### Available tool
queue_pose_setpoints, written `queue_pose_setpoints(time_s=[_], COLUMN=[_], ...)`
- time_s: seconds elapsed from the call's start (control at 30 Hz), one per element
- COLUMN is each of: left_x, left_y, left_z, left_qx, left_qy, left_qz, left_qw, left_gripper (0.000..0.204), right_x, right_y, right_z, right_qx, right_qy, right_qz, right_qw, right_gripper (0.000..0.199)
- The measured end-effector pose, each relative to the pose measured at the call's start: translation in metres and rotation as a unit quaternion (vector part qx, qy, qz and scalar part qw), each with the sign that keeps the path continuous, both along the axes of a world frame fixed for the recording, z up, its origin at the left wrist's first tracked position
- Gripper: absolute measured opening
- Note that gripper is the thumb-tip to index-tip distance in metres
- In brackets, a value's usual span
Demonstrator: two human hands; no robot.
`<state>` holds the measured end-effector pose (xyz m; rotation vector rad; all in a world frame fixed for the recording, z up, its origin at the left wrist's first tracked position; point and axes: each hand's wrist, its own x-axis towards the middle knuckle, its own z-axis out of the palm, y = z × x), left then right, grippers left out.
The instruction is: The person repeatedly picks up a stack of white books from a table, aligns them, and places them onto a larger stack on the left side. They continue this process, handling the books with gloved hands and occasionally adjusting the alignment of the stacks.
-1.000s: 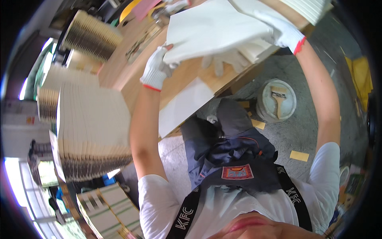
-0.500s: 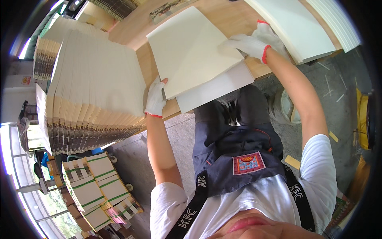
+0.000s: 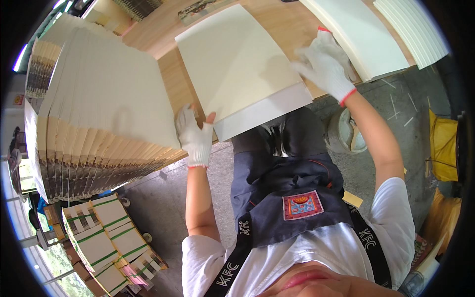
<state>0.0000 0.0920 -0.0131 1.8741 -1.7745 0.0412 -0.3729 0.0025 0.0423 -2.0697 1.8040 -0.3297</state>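
I observed the cream sheet [image 3: 235, 67] flat on the bench [image 3: 173, 72], near its front edge and between the two hands. Its long axis appeared to run from that front edge toward the back of the bench, leaning left. A white sheet [image 3: 264, 111] projected from under it along the front edge.

The left hand [image 3: 194, 133] was at the front edge, between the pile [image 3: 109, 89] and the sheet's front left corner. Its thumb stood apart from its fingers and pointed at that corner; I could not confirm contact. From this thumb, the sheet lay to the right and rearward.

The right hand [image 3: 321, 72] was over a loose glove [image 3: 341, 53], fingers spread and blurred, tips just beside the sheet's right edge. From these tips, the sheet lay to the left. Neither hand gripped it. The left was nearer the front left corner, the right nearer the right edge.
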Motion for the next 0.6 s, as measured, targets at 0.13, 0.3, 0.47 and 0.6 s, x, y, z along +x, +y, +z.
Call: queue_pose_setpoints(time_s=[0.13,0.3,0.47,0.6], left_x=[-0.006,-0.004,0.0,-0.001], left_y=[0.015,0.016,0.015,0.013], left_z=[-0.001,0.0,0.002,0.001], left_qx=[0.012,0.046,0.061,0.063], left_qy=[-0.025,-0.017,-0.044,-0.07], left_qz=[-0.063,-0.087,-0.101,-0.1], left_qw=[0.998,0.995,0.992,0.99], left_gripper=[0.065,0.066,0.068,0.071], right_x=[-0.001,0.009,0.01,0.008], right_y=[0.042,0.051,0.05,0.051], right_z=[-0.025,-0.039,-0.037,-0.045], right_qx=[-0.068,-0.114,-0.106,-0.149], right_qy=[0.1,0.068,0.062,0.075], right_qz=[0.055,0.036,0.048,0.04], right_qw=[0.991,0.99,0.991,0.985], right_gripper=[0.088,0.097,0.098,0.101])
